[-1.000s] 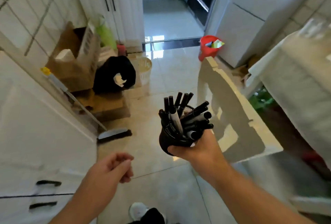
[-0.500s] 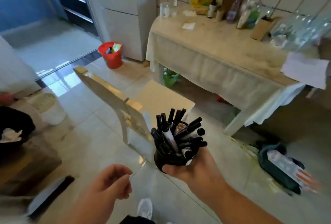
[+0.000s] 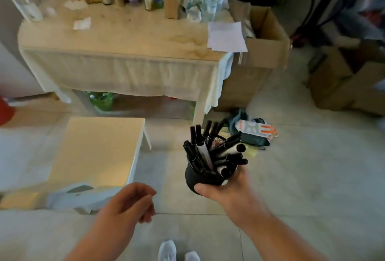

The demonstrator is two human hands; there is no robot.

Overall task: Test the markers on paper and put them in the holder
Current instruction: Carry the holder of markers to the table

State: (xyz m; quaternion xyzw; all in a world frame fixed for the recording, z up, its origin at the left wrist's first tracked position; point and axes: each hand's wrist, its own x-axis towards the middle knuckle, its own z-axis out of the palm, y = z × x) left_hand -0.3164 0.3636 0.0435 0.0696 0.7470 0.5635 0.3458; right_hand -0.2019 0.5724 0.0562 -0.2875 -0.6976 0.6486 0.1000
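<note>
1. Your view has swung right since half a second ago: that tabletop (image 3: 125, 37) with the cloth over it now sits square ahead of you, and the red bucket is down to a sliver at the left edge.
2. Your right hand (image 3: 227, 190) has its grip curled round the bottom of the one black holder (image 3: 200, 179), carrying it out over the floor, well short of the tabletop.
3. Markers (image 3: 210, 152) are crammed in there, black caps fanning out. I make it roughly a dozen or more, too bunched up to count properly.
4. Your left hand (image 3: 129, 204) hangs beside it with fingers loosely curled and nothing in it.
5. Sheets of paper (image 3: 226, 36), at least two stacked, lie on the tabletop's right corner.
6. One white stool (image 3: 98, 148) stands on the floor to your left, and two cardboard boxes (image 3: 264, 37) sit right of the tabletop.
7. Two pale shoes (image 3: 177, 252) show at the bottom edge.
</note>
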